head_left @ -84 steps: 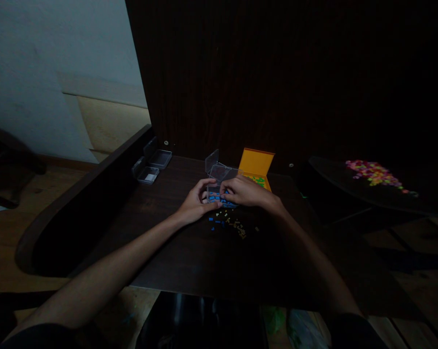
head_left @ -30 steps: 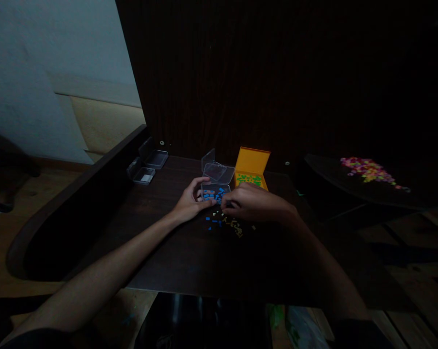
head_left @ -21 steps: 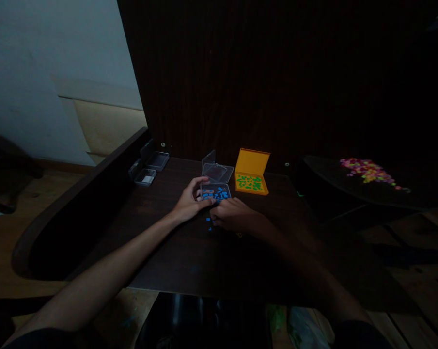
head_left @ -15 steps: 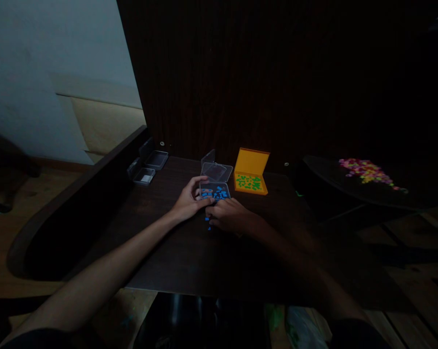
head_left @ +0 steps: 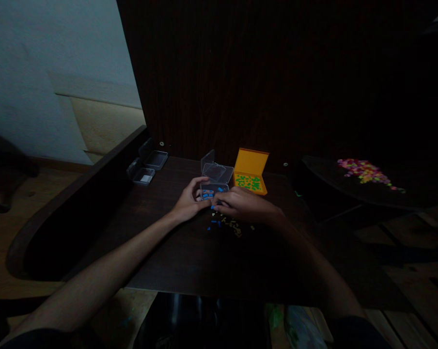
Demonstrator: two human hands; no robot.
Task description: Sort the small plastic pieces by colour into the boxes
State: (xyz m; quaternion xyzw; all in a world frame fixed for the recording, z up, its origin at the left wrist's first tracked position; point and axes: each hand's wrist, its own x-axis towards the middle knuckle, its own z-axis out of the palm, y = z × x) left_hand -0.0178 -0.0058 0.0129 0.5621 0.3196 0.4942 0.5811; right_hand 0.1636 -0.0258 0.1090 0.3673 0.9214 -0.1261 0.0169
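Note:
My left hand [head_left: 190, 199] is wrapped round the left side of a clear plastic box [head_left: 224, 185] with its lid raised. Small blue pieces [head_left: 206, 196] lie inside it. My right hand [head_left: 237, 203] is at the box's near right corner, its fingers pinched together on a small blue piece [head_left: 212, 207]; part of the box is hidden behind this hand. On the table just below lie a few loose blue pieces [head_left: 214, 222] and a scatter of small tan pieces [head_left: 236, 228], too small to make out exactly.
An open yellow box [head_left: 253, 161] holding green pieces stands behind my right hand. Two open clear boxes [head_left: 156, 159] sit at the table's left back, by a raised side panel [head_left: 95, 182]. Colourful small pieces [head_left: 367, 172] are heaped on a dark surface at right.
My right hand has moved up and right, uncovering the tan pieces and more loose blue ones on the table. My left hand stays on the clear box.

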